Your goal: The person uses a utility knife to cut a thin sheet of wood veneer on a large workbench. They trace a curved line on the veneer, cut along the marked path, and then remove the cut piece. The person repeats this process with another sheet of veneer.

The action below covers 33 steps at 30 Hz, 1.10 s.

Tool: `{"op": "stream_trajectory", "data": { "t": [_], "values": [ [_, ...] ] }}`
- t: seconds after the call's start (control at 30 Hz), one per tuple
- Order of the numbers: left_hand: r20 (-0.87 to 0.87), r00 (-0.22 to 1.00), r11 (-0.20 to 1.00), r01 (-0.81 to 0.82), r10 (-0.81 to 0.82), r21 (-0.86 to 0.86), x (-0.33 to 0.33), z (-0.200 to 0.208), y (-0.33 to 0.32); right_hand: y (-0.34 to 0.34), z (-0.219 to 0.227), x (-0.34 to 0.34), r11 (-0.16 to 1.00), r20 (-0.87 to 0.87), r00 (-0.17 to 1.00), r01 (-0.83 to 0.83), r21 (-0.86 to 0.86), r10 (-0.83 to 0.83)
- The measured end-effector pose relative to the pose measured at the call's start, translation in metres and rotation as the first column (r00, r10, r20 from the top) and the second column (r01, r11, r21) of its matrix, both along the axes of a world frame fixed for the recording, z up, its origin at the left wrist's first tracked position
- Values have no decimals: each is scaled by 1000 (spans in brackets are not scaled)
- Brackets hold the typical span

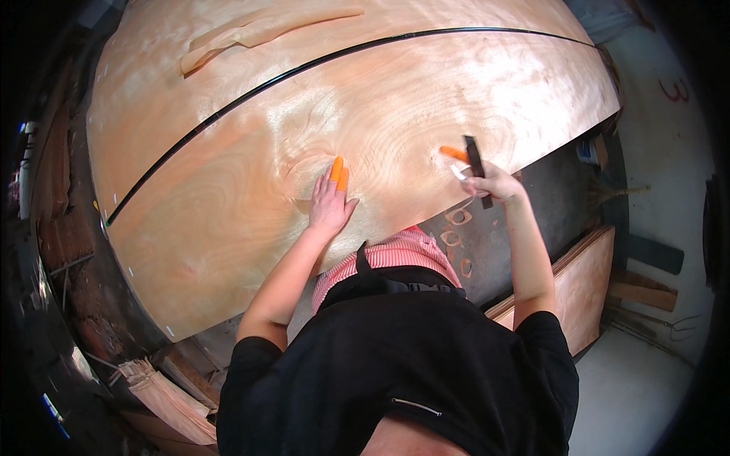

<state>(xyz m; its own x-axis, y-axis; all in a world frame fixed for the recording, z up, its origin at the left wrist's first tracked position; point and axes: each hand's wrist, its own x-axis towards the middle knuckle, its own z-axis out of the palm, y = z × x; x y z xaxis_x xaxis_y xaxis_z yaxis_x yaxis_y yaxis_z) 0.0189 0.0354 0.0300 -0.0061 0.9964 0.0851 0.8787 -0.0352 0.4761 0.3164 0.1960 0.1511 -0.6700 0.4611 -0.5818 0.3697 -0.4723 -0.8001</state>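
A large sheet of pale wood veneer [228,251] spreads in front of me. My left hand [331,205] lies flat on it near the front edge, fingers stretched out, with orange covers on two fingertips. Near the sheet's right front edge, my right hand [493,184] is closed around a dark, flat, bar-shaped tool [475,158], tilted upright; its exact kind does not show. An orange cover sits on one stretched finger of that hand, and a white one on another. The right fingers are slightly blurred.
A long black strip [304,67] curves across the sheet. Beyond it lies a loose, curled veneer piece [251,34]. Cut oval scraps [452,238] rest on the dark surface below my right hand. Stacked wood sheets [582,289] stand at the right, and veneer offcuts [171,403] at lower left.
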Motion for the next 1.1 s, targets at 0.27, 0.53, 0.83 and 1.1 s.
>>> {"op": "stream_trajectory", "data": {
  "t": [0.27, 0.53, 0.83, 1.1],
  "values": [
    [-3, 999, 999, -36, 36, -23, 6, -12, -1, -38, -58, -105, 961, 184, 982, -98, 258, 51],
    [71, 995, 995, -68, 64, 67, 5, -15, 1, -45, -144, -173, 901, 170, 968, 98, 422, -185],
    [-51, 998, 999, 37, -36, 4, 8, 4, 20, -42, -152, -174, 793, 348, 917, -63, 606, -193],
    [-233, 972, 1000, 20, -23, -14, 13, -5, 16, -65, -125, -127, 953, 416, 907, -67, 295, -65]
  ]
}}
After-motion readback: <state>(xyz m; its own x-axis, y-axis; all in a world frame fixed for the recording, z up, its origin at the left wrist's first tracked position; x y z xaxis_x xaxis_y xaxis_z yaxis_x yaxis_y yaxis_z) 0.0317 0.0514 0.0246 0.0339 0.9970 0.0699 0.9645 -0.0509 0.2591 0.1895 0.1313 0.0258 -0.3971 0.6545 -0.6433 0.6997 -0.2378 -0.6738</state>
